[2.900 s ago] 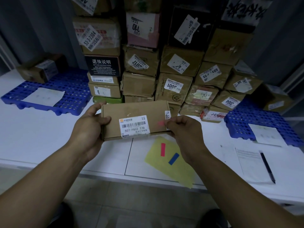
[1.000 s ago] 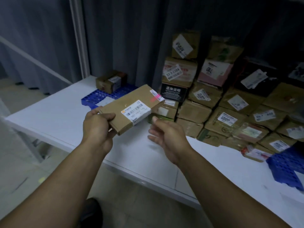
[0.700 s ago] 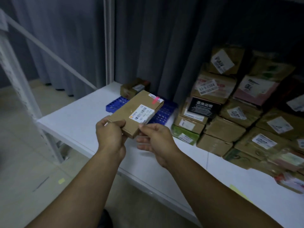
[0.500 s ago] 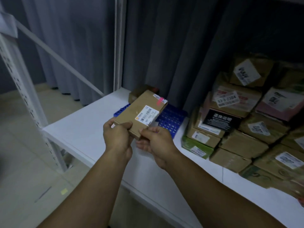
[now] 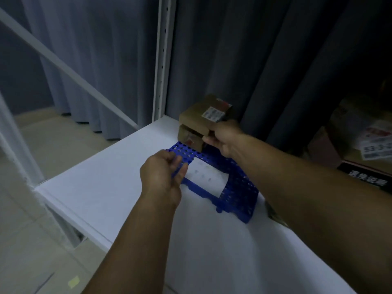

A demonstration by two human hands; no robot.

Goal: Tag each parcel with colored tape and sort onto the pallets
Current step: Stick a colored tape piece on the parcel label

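My right hand (image 5: 225,139) grips the flat brown parcel (image 5: 196,119) at its near right corner, with the fingers (image 5: 209,139) curled round the edge and their tips tucked beneath it; I cannot see the thumb clearly. The parcel lies level on top of a smaller brown box (image 5: 189,138), which sits just left of those fingertips on the far end of the blue pallet (image 5: 237,192). A white label (image 5: 212,113) is on the parcel's top just beyond my right knuckles, and farther beyond it a blurred red strip (image 5: 221,102) marks the far end. My left hand (image 5: 162,181) hovers at the pallet's near left corner, fingers (image 5: 180,166) loosely curled toward the thumb with nothing between them that I can make out. I cannot tell whether they touch the plastic. To the right of those fingers a white sheet (image 5: 209,177) lies flat on the pallet grid, between my two hands. The pallet rests on a white table (image 5: 110,187). Beyond the right fingers hangs a dark curtain (image 5: 265,60), and to their left, past the parcel, a white perforated post (image 5: 162,60) stands at the table's far corner. Well to the right of my right forearm is a dim stack (image 5: 369,143) of more cartons, and a black carton (image 5: 370,177) with white characters sits below it
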